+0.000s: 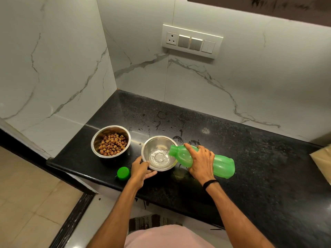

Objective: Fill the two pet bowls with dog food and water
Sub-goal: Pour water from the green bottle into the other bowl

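Observation:
Two steel bowls stand on the black counter (232, 158). The left bowl (94, 142) holds brown dog food (112, 144). The right bowl (148, 146) has a little water (160, 157) in its bottom. My right hand (200, 161) grips a green bottle (222, 165) tipped on its side, its open mouth over the right bowl's rim, and water runs out. My left hand (141, 171) holds the near left rim of that bowl, thumb on the edge. The green bottle cap (123, 173) lies on the counter left of my left hand.
Water drops and smears (161, 122) lie on the counter behind the bowls. A marble wall with a switch panel (192, 41) rises at the back. A cardboard box (322, 158) sits at the right edge. The counter's front edge drops to the floor on the left.

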